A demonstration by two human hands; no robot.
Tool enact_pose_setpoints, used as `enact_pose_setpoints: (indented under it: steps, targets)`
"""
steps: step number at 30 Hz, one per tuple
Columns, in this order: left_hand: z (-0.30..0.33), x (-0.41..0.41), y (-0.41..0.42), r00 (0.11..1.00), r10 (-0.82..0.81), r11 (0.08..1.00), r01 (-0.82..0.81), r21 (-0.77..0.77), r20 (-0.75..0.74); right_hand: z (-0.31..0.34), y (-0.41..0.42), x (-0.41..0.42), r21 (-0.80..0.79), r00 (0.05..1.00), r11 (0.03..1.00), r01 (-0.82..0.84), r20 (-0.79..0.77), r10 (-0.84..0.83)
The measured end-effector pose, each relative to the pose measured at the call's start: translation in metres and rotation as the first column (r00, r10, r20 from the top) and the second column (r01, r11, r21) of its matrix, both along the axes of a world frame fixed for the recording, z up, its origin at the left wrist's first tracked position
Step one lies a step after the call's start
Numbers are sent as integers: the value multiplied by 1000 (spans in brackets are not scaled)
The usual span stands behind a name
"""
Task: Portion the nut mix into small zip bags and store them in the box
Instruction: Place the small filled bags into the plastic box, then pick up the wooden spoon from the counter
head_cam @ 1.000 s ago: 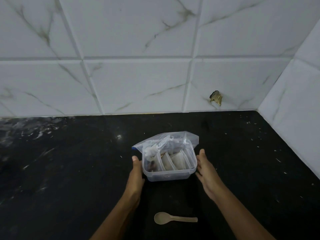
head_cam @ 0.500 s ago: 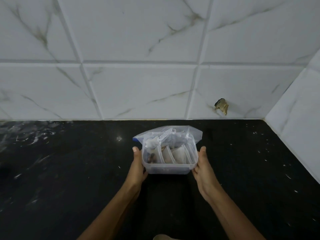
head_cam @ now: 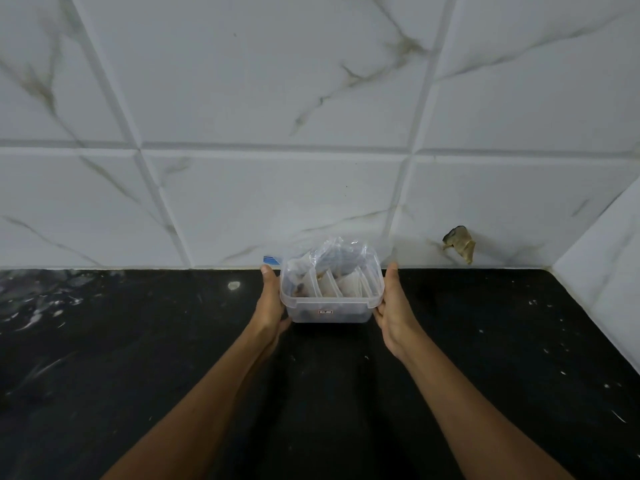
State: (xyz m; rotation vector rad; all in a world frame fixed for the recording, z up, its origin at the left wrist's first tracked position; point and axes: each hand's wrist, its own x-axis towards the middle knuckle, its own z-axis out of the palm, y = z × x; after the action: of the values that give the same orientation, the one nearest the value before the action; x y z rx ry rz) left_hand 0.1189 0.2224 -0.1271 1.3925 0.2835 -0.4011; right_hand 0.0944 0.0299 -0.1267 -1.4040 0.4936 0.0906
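Pretty much at the finish line here, I'd say. The clear plastic box [head_cam: 331,299] sits on the black counter [head_cam: 138,358], close to the foot of the tiled wall [head_cam: 277,202], and it's already stuffed. I can make out about 3 small zip bags [head_cam: 337,284] standing on edge inside it like files, pale and partly see-through, with something dark at the box's left end that's probably nut mix, though it's too murky to be sure. A bigger crumpled clear bag [head_cam: 341,256] pokes up out of the box's back half, and a bit of blue [head_cam: 271,260] peeks out just behind the box's left rear corner, maybe a zip strip or a lid edge, can't tell.

Grip-wise: the left hand [head_cam: 270,303] lies flat along the box's left wall, fingers straight, and the right hand [head_cam: 393,303] does the same on the box's right wall. So it's a 2-palm squeeze, nothing curled around anything.

My read: portioning is done and the bags are stored. What's left, if anything, is parking the box by the wall and maybe putting a lid on, since no lid is on it. That loose big bag sticking up could get in the way of closing it.

Right of the box there's a chipped hole [head_cam: 459,242] in the tile.
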Motion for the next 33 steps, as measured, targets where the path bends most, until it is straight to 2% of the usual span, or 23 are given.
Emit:
enact_pose_setpoints:
  steps: [7,15,19,22,28,33]
  targets:
    - [-18,20,-2,998,43,998,-45,-35,-45,-17,3,18,20,998,999,30,-57,-29]
    - [-21,20,-1,998,47,998,-48,-39,-32,-40,-1,21,10,999,1000,29,-41,-29]
    - [-20,0,8,994,96,995,-96,-3,-54,-20,3,-3,-36,999,999,23,-46,-24]
    - [-21,-32,20,988,131,991,-130,24,-84,-13,2,-37,-28,998,999,40,-52,-42]
    - [-22,-134,42,995,49,996,-42,79,-90,-2,-5,-122,52,995,997,55,-91,-50]
    - [-25,-220,51,978,-66,996,75,39,-197,0,-1,-195,-6,972,997,-78,-223,74]
